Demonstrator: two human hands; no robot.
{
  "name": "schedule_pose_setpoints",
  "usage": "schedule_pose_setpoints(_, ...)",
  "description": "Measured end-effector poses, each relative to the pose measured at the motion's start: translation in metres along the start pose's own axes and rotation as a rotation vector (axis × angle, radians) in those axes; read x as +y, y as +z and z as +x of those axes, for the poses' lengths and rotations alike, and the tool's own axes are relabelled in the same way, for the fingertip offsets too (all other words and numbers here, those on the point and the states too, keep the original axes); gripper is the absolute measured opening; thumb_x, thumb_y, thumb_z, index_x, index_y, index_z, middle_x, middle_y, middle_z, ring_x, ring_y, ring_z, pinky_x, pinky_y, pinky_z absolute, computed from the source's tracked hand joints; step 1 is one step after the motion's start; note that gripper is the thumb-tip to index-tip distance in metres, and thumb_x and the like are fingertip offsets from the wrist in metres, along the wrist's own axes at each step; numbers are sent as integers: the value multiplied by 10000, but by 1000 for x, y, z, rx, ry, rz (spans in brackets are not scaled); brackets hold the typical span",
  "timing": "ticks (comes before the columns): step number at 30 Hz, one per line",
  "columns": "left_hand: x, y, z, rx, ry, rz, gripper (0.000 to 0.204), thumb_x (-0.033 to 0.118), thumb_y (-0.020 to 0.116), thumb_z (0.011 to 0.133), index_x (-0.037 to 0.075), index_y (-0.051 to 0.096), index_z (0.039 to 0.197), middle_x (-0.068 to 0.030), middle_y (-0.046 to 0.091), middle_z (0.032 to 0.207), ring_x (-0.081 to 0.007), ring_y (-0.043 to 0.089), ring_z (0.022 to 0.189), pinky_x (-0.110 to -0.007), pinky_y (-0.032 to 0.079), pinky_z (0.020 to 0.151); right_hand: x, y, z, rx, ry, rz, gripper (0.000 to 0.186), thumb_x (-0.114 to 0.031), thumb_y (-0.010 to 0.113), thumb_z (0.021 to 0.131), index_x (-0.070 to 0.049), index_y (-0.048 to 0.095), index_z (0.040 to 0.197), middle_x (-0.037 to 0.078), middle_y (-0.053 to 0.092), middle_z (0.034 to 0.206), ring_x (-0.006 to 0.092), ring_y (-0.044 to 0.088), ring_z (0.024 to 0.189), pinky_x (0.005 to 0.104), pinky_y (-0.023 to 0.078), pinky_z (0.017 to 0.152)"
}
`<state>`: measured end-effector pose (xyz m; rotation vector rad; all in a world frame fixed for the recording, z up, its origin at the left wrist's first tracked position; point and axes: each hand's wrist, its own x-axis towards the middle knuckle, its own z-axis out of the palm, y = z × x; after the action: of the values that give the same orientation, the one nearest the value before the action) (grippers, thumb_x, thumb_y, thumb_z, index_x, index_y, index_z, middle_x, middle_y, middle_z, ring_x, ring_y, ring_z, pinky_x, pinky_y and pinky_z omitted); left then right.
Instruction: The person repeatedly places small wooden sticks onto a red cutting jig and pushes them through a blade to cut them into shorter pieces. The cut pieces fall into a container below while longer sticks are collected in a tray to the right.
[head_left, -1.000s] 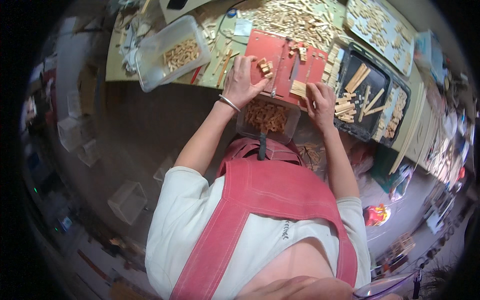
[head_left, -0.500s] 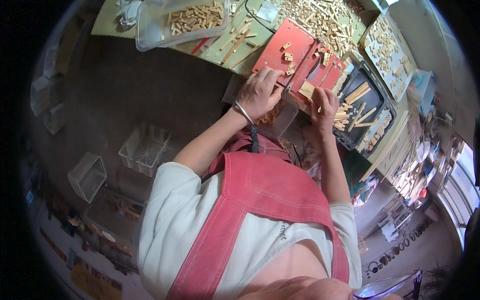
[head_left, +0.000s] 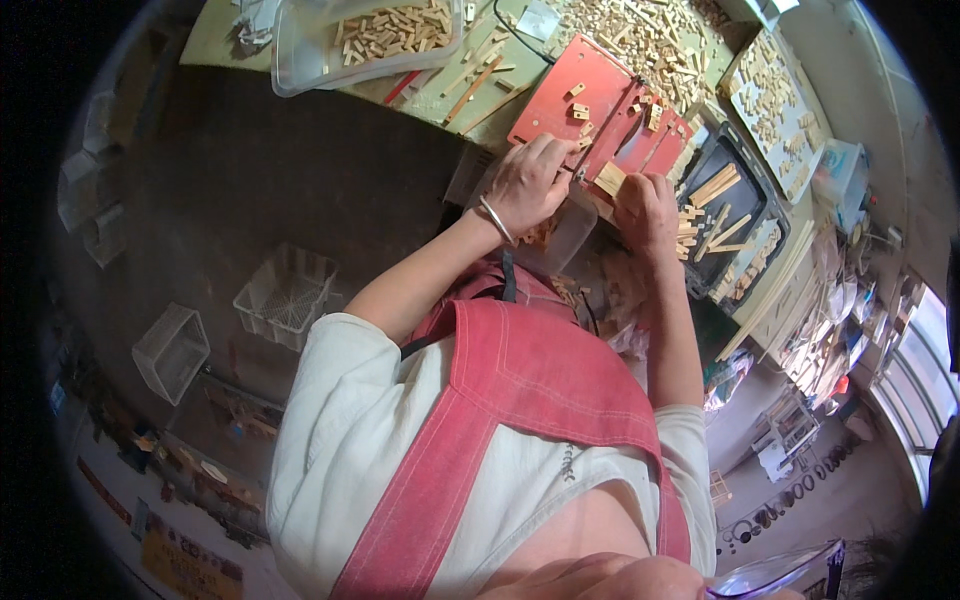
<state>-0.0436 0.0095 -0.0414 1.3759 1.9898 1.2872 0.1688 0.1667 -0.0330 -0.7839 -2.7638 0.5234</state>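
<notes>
My left hand (head_left: 530, 185), with a metal bangle at the wrist, is closed at the front of the red board jig (head_left: 560, 80), its fingertips beside small wooden blocks (head_left: 580, 112); what they grip is hidden. My right hand (head_left: 648, 210) grips a bundle of flat light wooden strips (head_left: 610, 178) on the board's right part. A blade-like grey strip (head_left: 630, 138) runs between the board's red sections, with more small blocks near its far end. Below the board, a plastic bin (head_left: 560, 240) of wood pieces is partly covered by my left hand and arm.
The green bench (head_left: 230, 40) carries a clear tub (head_left: 300, 65) of blocks at left, heaped pieces (head_left: 650, 60) behind, a white board (head_left: 750, 95) of pieces and a black tray (head_left: 740, 190) of sticks at right. Plastic crates (head_left: 170, 350) stand on the floor at left.
Since a second ago the view has turned and my left hand has shifted right, toward the middle of the red board. My right hand has edged slightly forward with the strips.
</notes>
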Motion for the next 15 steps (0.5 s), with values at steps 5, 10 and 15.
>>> schedule_pose_setpoints(5, 1, -11, -8, 55, 6, -9, 344, 55, 710, 930, 58, 629, 1265, -135, 649, 996, -346, 684, 901, -464, 541, 828, -17, -11, -3, 147, -58, 76, 500, -1, 862, 721, -26, 662, 1178, 182, 658, 1121, 404, 664, 1018, 471, 573, 878)
schedule_pose_setpoints(10, -1, -21, -13, 64, -42, -34, 323, 32, 707, 937, 52, 645, 1254, -134, 649, 982, -333, 680, 897, -450, 557, 828, -36, -16, -19, 283, -53, 159, 554, -3, 864, 713, 0, 651, 1225, 201, 653, 1129, 408, 662, 1023, 473, 566, 892)
schedule_pose_setpoints(15, 4, -21, -10, 13, -39, -9, 334, 43, 709, 936, 50, 640, 1263, -135, 647, 992, -335, 680, 900, -448, 553, 826, -28, -13, -19, 204, -23, 53, 506, -69, 874, 723, -42, 669, 1185, 171, 667, 1129, 388, 661, 1046, 482, 544, 918)
